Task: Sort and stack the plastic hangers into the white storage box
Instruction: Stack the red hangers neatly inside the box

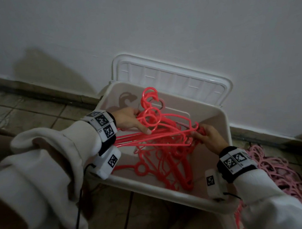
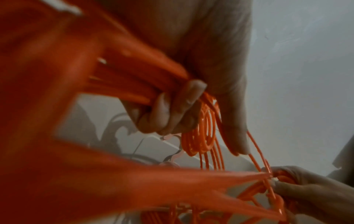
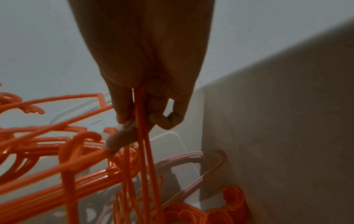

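Note:
A bundle of red plastic hangers (image 1: 158, 130) hangs over the open white storage box (image 1: 171, 194), held at both ends. My left hand (image 1: 131, 121) grips the bundle near its hooks, fingers curled round the bars (image 2: 168, 109). My right hand (image 1: 208, 137) pinches the other end of the red hangers (image 3: 141, 121) near the box's right wall. More red hangers (image 1: 170, 165) lie tangled on the box floor. In the right wrist view a pale pink hanger (image 3: 184, 160) lies in the box among the red ones.
The box lid (image 1: 170, 76) leans open against the white wall behind. A heap of pale pink hangers (image 1: 277, 173) lies on the tiled floor right of the box. A dark skirting runs along the wall. My knees are below the box's near rim.

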Motion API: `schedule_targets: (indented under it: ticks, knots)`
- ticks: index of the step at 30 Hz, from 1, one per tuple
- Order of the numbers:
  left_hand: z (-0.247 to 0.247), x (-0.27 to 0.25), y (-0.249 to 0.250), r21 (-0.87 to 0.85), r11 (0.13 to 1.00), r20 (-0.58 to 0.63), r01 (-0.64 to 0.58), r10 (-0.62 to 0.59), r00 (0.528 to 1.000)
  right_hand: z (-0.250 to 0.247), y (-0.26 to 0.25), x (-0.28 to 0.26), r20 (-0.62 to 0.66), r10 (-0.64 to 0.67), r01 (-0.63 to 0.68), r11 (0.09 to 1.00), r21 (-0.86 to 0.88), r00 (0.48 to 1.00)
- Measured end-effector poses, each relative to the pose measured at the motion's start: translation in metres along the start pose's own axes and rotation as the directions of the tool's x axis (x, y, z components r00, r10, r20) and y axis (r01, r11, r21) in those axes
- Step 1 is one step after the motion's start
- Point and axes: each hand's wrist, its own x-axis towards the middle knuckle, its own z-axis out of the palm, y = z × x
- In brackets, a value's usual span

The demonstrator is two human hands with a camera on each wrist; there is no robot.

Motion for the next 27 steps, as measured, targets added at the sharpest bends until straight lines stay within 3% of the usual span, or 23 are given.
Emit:
schedule_targets:
  ticks: [3,5,12,19,23,27]
  knots:
    - [-0.001,-0.001,0.001,-0.06,0.998,-0.007,-0.015,0.014,1.0,0.0,0.005,0.002,0.061,0.127,-0.127,0.992,-0.003,0.99]
    - [-0.004,0.0,0.001,-0.09,0.996,-0.062,-0.023,0.018,0.998,0.0,0.011,0.004,0.02,0.186,-0.185,0.981,-0.056,0.982]
    - [-0.008,0.001,0.003,-0.391,0.908,-0.207,-0.148,0.07,0.976,-0.02,0.01,0.001,-0.095,0.143,-0.152,0.984,-0.093,0.985]
    - [-0.014,0.019,-0.015,-0.461,0.878,-0.252,-0.129,0.01,0.968,-0.031,0.007,-0.006,-0.22,0.188,-0.112,0.941,0.32,0.957]
    - [-0.013,0.024,-0.021,-0.427,0.896,-0.274,-0.122,0.0,0.962,-0.027,0.002,-0.008,-0.155,0.129,-0.082,0.957,0.279,0.979]
    - [-0.013,0.028,-0.024,-0.402,0.912,-0.29,-0.08,-0.043,0.956,-0.02,-0.005,-0.006,-0.154,-0.064,0.087,0.985,0.15,0.986]
